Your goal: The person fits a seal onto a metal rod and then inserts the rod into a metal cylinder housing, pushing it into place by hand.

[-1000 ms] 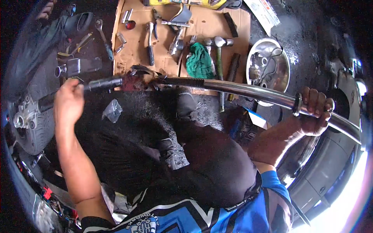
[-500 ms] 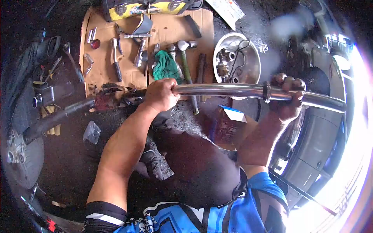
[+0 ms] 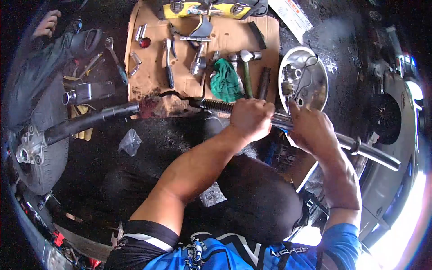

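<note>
A long chrome tube (image 3: 371, 154) slants across in front of me, its ribbed dark end (image 3: 217, 105) to the left over the cardboard's front edge. My left hand (image 3: 253, 119) is wrapped round the tube just right of the ribbed part. Close beside it, my right hand (image 3: 310, 128) is closed round the tube too, left of the ring on it. At the left, a black tube (image 3: 92, 120) with a metal bracket (image 3: 30, 146) rests against a tire, apart from both hands.
Cardboard (image 3: 150, 76) bears a ratchet (image 3: 168, 63), a green cloth (image 3: 225, 81), a hammer (image 3: 246, 67) and other tools. A metal bowl (image 3: 318, 74) holds parts. A yellow and black bag (image 3: 207, 9) stands behind. Another person's hand (image 3: 46, 24) shows at upper left. A car (image 3: 382, 189) is at right.
My left hand has gone from the black tube to the chrome tube. My right hand has shifted left along it, past the ring. The chrome tube's right end now tilts lower than half a second ago.
</note>
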A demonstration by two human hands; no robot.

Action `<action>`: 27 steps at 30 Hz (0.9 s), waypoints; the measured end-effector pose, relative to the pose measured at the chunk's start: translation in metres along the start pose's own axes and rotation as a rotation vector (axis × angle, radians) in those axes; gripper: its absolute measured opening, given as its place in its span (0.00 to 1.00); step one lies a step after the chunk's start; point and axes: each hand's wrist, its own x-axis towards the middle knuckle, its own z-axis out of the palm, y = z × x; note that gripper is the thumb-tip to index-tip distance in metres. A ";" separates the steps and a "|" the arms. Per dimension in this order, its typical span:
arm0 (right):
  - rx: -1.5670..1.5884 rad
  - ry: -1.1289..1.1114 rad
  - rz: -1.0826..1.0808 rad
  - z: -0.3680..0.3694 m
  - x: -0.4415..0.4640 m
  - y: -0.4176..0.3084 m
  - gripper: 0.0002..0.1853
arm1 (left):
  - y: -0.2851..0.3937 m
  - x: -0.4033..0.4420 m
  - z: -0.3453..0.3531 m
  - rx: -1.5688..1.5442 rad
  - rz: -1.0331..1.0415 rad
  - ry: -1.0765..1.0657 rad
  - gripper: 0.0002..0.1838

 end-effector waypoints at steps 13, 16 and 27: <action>0.307 -0.601 0.268 0.051 -0.023 -0.007 0.18 | -0.103 -0.029 -0.111 0.587 0.120 -0.178 0.19; 0.331 -0.605 0.309 0.052 -0.038 -0.002 0.19 | -0.132 -0.032 -0.125 0.404 0.061 -0.265 0.29; 0.373 -0.591 0.386 0.044 -0.072 0.001 0.17 | -0.158 -0.022 -0.158 0.148 -0.255 -0.347 0.07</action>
